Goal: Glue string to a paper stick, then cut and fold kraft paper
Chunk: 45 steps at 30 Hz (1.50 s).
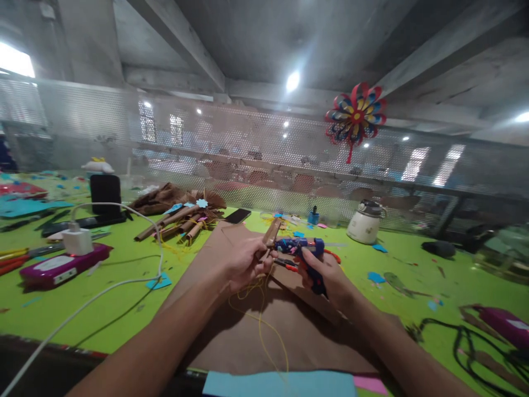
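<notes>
My right hand (324, 275) is wrapped round the grip of a dark blue hot glue gun (308, 246), its nozzle pointing left. Close to the nozzle, my left hand (248, 262) is closed on a brown paper piece (271, 232), which sticks up from the fingers at a slant. Whether the nozzle touches the paper I cannot tell. Below my left hand a thin yellow string (262, 325) hangs in loops over a large brown paper sheet (243, 350). Red-handled pliers or scissors (286, 264), partly hidden, lie under the glue gun.
Rolled brown paper pieces (177, 220) and a black phone (237, 215) lie beyond the sheet. A purple power strip (66, 267) with a white cable stands left. To the right are a white jug (364, 223) and a black cable (463, 344). A mesh partition (248, 143) closes the back.
</notes>
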{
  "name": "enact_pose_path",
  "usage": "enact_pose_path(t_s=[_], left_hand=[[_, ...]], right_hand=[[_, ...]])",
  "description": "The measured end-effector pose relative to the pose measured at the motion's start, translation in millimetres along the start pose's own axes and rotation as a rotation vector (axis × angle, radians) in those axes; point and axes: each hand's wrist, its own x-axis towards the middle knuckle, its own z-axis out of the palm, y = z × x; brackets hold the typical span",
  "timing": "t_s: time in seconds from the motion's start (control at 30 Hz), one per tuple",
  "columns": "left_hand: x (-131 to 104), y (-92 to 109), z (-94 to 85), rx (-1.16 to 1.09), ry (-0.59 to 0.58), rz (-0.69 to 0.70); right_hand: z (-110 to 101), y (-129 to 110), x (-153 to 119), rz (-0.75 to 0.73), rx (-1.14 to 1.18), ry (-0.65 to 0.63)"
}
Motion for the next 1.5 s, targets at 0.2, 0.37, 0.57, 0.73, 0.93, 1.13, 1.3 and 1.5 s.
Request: enact_pose_path(t_s=[0.2,0.37,0.57,0.73,0.93,1.13,1.3,1.5], left_hand=[[-6,7,3.0,-0.022,0.013,-0.079],[-4,3,2.3,-0.021,0.071,-0.066],[-5,6,2.9,0.011,0.015,-0.116],[-4,6,2.3,-0.014,-0.039,-0.156],[-4,5,4.1,-0.065,-0.038,-0.109],[-6,4,7.0,-0.1,0.029,-0.099],[-10,7,8.8,-0.076,0.07,-0.077],[-17,17,19.9,-0.032,0.041,0.017]], right_hand=[[-6,-3,3,-0.018,-0.021,0.055],[-12,-12,4,-0.057,-0.044,0.096],[-10,-20,0,-0.052,-0.066,0.054],[-11,-22,-1,-0.07,-0.189,0.049],[-16,-17,0,-0.08,-0.267,0.021],[-12,-15,-1,-0.106,-0.324,-0.001],[-10,-14,-3,-0.159,-0.396,-0.01],[-5,-16,-6,-0.154,-0.377,-0.026]])
